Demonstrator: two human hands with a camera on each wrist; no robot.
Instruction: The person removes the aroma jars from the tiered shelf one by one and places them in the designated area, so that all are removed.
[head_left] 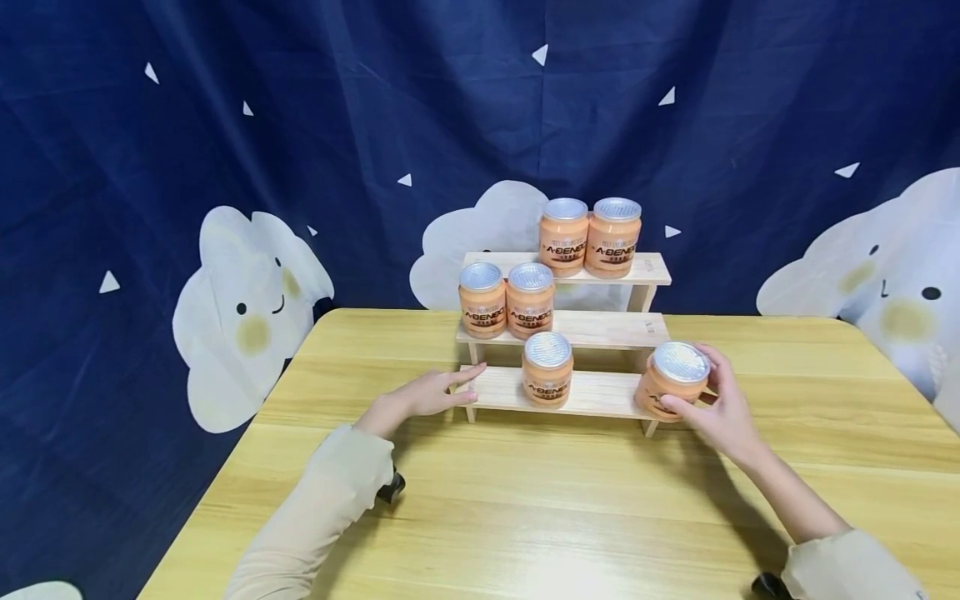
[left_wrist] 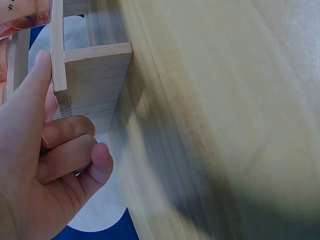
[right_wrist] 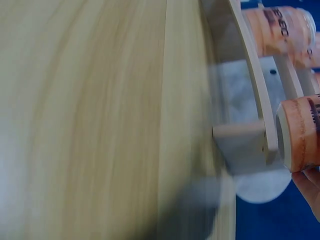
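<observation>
A three-tier wooden display stand [head_left: 600, 331] carries orange jars with silvery lids. My left hand [head_left: 431, 393] is at the left end of its lowest shelf. Thumb and index finger pinch the board's end there, and the other fingers [left_wrist: 70, 150] curl below. My right hand [head_left: 723, 408] grips a jar [head_left: 677, 379] at the right end of that shelf. This jar leans slightly; its pale base [right_wrist: 284, 137] shows close to the board's end, and I cannot tell whether it touches. Another jar [head_left: 547, 371] stands upright near the middle of the same shelf.
Two jars [head_left: 482, 302] stand side by side at the left of the middle shelf. Two more [head_left: 564, 237] stand together on the top shelf, right of its middle. The stand rests on a wooden table [head_left: 480, 500], before a dark blue curtain [head_left: 337, 125] with cloud figures.
</observation>
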